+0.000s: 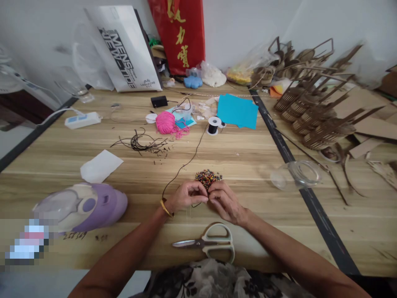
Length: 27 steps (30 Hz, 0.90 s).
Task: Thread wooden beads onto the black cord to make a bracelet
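Observation:
My left hand (190, 193) is closed in a pinch on a thin black cord (188, 162), which runs under the wrist and comes out below the fingers. Right beside it, my right hand (227, 202) is also pinched, its fingertips nearly meeting the left ones. Whatever lies between the right fingertips is too small to make out. A heap of small multicoloured beads (207, 177) lies just beyond both hands. The cord leads back to a white spool (214, 121) wound with black. Scissors (203, 243) with pale handles rest, blades leftward, in front of my body.
On the left stand a purple and cream appliance (107, 205), white paper (101, 166) and a power strip (82, 120). Cut black cords (139, 142), pink yarn (166, 123) and blue sheets (237, 111) lie farther back. Clear tubing (304, 174) and brown woven baskets (314, 120) are on the right.

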{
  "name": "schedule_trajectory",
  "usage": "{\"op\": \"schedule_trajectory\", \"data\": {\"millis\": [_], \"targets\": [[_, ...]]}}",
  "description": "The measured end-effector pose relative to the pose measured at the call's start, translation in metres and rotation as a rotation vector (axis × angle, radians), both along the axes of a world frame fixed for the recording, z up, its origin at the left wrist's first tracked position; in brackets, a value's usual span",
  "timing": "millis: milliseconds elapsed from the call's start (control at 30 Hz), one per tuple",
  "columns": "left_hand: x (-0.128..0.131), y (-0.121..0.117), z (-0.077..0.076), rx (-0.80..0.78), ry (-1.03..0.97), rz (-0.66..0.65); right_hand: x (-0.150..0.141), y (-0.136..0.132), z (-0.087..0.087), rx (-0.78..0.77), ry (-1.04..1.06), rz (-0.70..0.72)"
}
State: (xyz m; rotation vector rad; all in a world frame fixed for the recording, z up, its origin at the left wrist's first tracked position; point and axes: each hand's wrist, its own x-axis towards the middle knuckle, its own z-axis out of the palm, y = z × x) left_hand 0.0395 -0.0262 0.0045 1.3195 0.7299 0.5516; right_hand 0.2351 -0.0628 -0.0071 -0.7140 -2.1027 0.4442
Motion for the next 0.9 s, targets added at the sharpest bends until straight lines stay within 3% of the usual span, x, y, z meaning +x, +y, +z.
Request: {"op": "schedule_trajectory", "data": {"millis": [200,900], "targets": [[0.0015,-0.0005,-0.0045,-0.043,-0.013,-0.006,0.0,-0.0002,-0.0003,-0.005,0.013,0.004],[0.0001,0.0006,-0.0053,0.096,0.04,-0.012,0.0016,0.0012,-0.0022,-0.006,0.013,-0.049]]}}
